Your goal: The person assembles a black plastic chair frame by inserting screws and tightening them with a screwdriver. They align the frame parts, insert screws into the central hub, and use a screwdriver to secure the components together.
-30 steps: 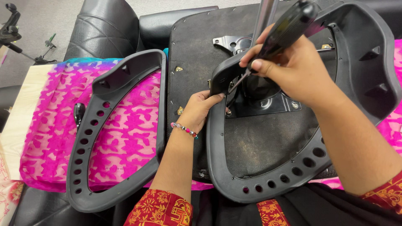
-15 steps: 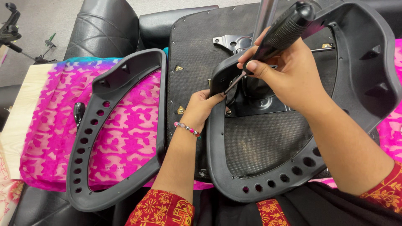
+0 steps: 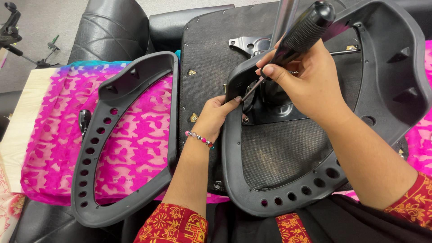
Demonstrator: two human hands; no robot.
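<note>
An upturned chair seat (image 3: 288, 148) lies in front of me, its dark underside up. A black plastic armrest loop (image 3: 387, 85) with a row of holes rests on it. My right hand (image 3: 306, 85) is closed around a black-handled screwdriver (image 3: 297, 38), its shaft slanting down to the armrest's inner end. My left hand (image 3: 216, 114), with a beaded bracelet at the wrist, grips that inner end of the armrest next to the metal base plate (image 3: 274, 112). The screwdriver's tip is hidden behind the plastic.
A second black armrest loop (image 3: 123, 135) lies to the left on a pink patterned cloth (image 3: 135, 135). A small black part (image 3: 84, 119) lies on the cloth by it. A black padded chair back (image 3: 108, 31) stands behind. A metal column (image 3: 285, 18) rises from the seat.
My right hand and the screwdriver have shifted slightly, the handle tipping a little more upright. My left hand stays on the armrest's end.
</note>
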